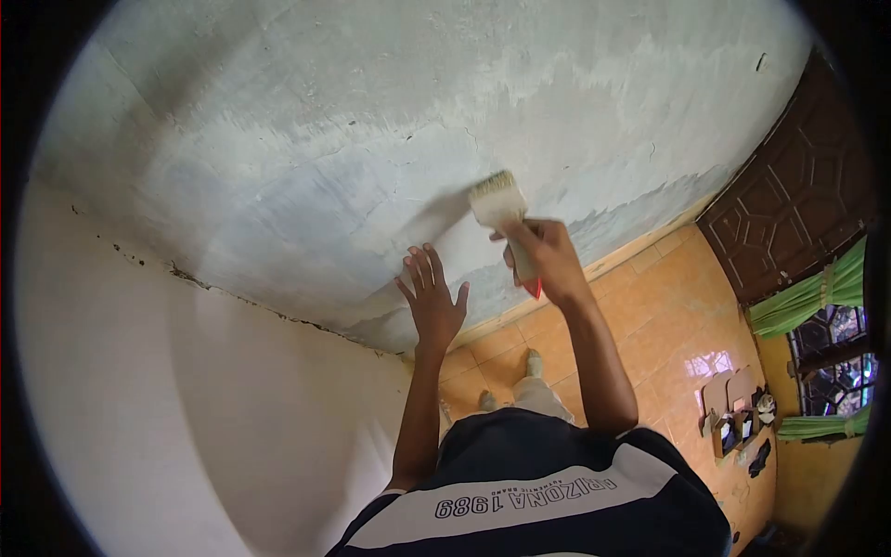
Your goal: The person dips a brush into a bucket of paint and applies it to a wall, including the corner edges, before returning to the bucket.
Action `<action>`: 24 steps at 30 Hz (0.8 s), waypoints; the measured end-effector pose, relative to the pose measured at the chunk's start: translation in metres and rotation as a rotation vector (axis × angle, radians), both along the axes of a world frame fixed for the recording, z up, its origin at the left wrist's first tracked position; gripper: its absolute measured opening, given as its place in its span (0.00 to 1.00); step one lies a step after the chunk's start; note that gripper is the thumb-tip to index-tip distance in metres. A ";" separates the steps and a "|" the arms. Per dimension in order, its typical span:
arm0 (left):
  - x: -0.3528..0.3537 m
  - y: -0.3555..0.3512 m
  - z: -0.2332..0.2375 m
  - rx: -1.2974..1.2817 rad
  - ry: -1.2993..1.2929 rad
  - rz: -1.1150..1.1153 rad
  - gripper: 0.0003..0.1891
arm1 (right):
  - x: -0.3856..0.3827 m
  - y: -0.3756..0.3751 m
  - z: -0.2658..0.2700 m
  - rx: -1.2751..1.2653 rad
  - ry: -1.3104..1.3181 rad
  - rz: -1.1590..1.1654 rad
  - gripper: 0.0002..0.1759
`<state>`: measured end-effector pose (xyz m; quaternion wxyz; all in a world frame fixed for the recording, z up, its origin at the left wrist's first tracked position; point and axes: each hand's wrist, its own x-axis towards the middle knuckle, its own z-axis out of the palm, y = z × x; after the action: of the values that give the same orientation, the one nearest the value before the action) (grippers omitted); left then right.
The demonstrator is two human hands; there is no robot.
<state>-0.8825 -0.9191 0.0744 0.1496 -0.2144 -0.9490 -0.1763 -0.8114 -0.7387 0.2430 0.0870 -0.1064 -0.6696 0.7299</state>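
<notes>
A wide paintbrush (501, 200) with pale bristles and a red-tipped handle is gripped in my right hand (548, 255). Its bristles point up toward the patchy grey-white wall (306, 167), and the brush casts a shadow to its left. My left hand (433, 302) is held up flat near the lower part of the same wall, fingers spread, with nothing in it. Cracks, small chips and uneven whitish and bluish patches mark the wall around both hands.
A plain white wall (102, 343) meets the patchy one at a chipped corner on the left. Orange tiles (650, 325) cover the floor under my feet. To the right are a dark carved door (789, 167), green curtains (807, 302) at a window, and a cardboard box (733, 432) with items.
</notes>
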 end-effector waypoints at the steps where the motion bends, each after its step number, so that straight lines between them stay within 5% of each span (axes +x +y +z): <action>1: 0.001 0.000 0.000 -0.002 0.001 -0.001 0.52 | -0.005 0.002 0.012 -0.002 0.001 -0.001 0.25; 8: 0.001 -0.002 0.002 0.006 -0.006 -0.001 0.52 | 0.003 0.006 0.066 -0.083 0.170 0.023 0.23; 18: -0.001 0.000 -0.003 0.057 -0.006 -0.014 0.52 | -0.005 0.009 -0.022 -0.007 -0.019 -0.001 0.27; 24: -0.001 0.000 -0.005 0.047 -0.010 -0.007 0.51 | 0.004 0.012 -0.015 0.051 -0.065 0.036 0.25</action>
<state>-0.8832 -0.9187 0.0691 0.1490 -0.2131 -0.9446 -0.2001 -0.8077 -0.7265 0.2278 0.0550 -0.1158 -0.6923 0.7101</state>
